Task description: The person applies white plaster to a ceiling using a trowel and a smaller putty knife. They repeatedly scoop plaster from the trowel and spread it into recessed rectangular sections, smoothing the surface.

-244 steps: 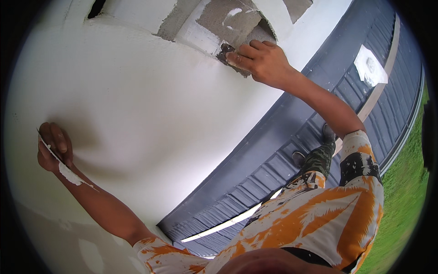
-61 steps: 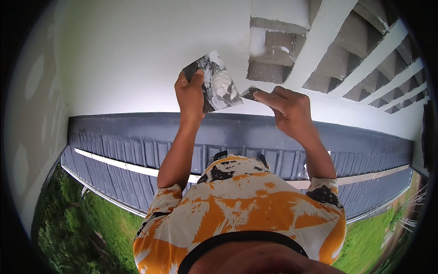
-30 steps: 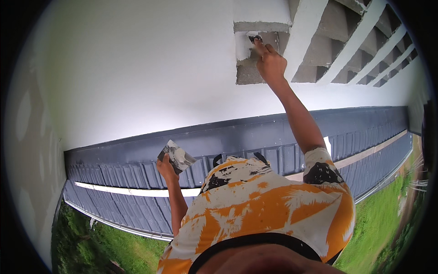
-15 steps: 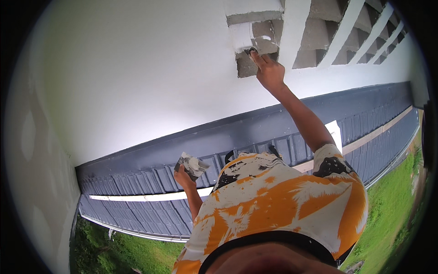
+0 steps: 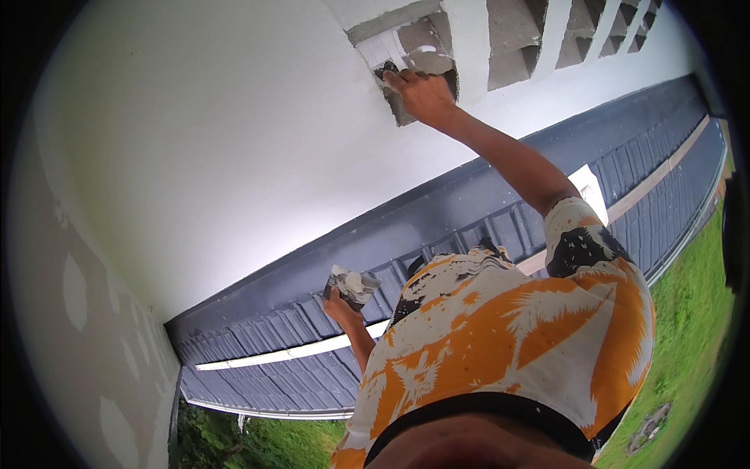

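My right hand (image 5: 428, 98) reaches up to the white wall (image 5: 258, 148), its fingers closed on a small dark putty knife (image 5: 386, 70). The blade rests at the left side of a square recess in a grey concrete vent block (image 5: 423, 35). White filler covers part of that block's upper left, while its lower left is bare grey. Lower down, my left hand (image 5: 341, 310) grips the edge of a flat square putty plate (image 5: 337, 281). A lump of whitish filler (image 5: 358, 286) lies on the plate, which is held apart from the wall.
More grey vent openings (image 5: 512, 66) run along the wall to the right. Below is a dark ribbed metal roof (image 5: 273, 332) with a long pale batten (image 5: 281, 354) on it. A white board (image 5: 587, 191) lies by my right arm. A patched side wall (image 5: 86, 313) stands left; grass lies beyond the roof edge.
The view has tilted and shifted. My right hand and the putty knife have moved left along the recess, toward its left edge. My left hand still holds the putty plate at about the same height.
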The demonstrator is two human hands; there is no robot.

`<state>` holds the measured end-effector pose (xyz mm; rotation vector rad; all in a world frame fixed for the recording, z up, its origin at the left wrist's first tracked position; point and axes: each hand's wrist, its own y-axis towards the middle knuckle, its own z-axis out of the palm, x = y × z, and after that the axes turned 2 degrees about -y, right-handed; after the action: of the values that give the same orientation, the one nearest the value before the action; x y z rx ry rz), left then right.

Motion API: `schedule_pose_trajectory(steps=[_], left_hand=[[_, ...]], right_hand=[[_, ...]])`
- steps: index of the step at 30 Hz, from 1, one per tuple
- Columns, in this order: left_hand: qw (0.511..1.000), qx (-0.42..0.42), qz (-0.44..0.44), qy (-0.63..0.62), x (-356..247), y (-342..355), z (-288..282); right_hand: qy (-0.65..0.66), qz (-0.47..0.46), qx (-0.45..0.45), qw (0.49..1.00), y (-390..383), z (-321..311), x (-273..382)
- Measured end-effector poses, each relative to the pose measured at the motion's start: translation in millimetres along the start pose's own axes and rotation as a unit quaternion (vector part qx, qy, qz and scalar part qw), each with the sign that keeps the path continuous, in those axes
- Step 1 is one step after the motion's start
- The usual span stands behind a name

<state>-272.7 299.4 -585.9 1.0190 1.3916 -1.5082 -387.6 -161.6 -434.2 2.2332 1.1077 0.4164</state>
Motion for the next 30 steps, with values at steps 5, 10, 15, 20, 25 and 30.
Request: schedule_pose_trajectory(steps=[5, 10, 15, 20, 25, 30], left_hand=[[1.000, -0.002, -0.016, -0.009, 10.4, 2.2, -13.0], [1.000, -0.004, 0.004, -0.010, -11.8, 5.9, 3.9], [0.999, 0.017, 0.021, -0.036, -21.5, 20.8, 6.6], [0.999, -0.017, -0.004, -0.046, -7.1, 7.1, -2.2], [0.999, -0.013, -0.012, -0.037, 6.7, 14.3, -23.9], [1.000, -0.011, -0.020, -0.018, -24.7, 4.2, 4.4]], right_hand=[[0.052, -0.012, -0.075, 0.996, -36.7, -0.4, -8.5], [0.035, 0.056, -0.122, 0.990, 24.5, -8.2, -32.3], [0.010, 0.068, -0.048, 0.996, 43.2, -1.7, -29.2], [0.044, -0.011, -0.061, 0.997, -48.6, 15.2, -27.9], [0.066, 0.022, -0.125, 0.990, -50.4, 7.6, -29.7], [0.051, 0.037, -0.137, 0.989, -41.1, 18.1, -38.8]])
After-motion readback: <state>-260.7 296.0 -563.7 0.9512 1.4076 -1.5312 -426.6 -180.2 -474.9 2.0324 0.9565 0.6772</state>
